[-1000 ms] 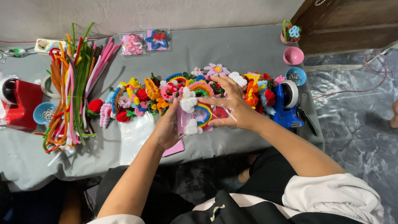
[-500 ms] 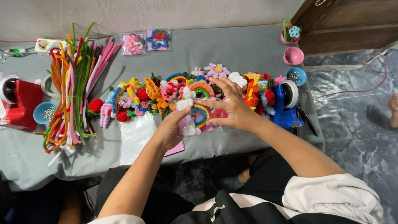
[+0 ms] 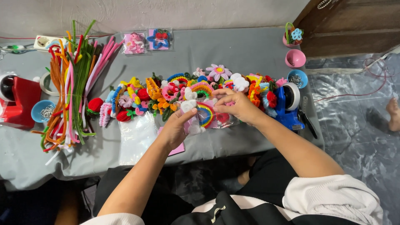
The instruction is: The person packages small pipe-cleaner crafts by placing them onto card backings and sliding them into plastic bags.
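On the grey table [image 3: 250, 46], before a row of crafts [image 3: 166, 89], both hands hold a rainbow piece [image 3: 204, 113]. Left hand [image 3: 175, 129] pinches its left cloud end; right hand [image 3: 237, 106] grips the right. Its long axis runs left-right, arch upward.

Two small clear packets [image 3: 146, 41] sit at the table's far edge, pink craft beside blue. Both hands grip a clear bag [image 3: 207, 117] around a rainbow; empty clear bags [image 3: 135, 139] lie near the front edge.
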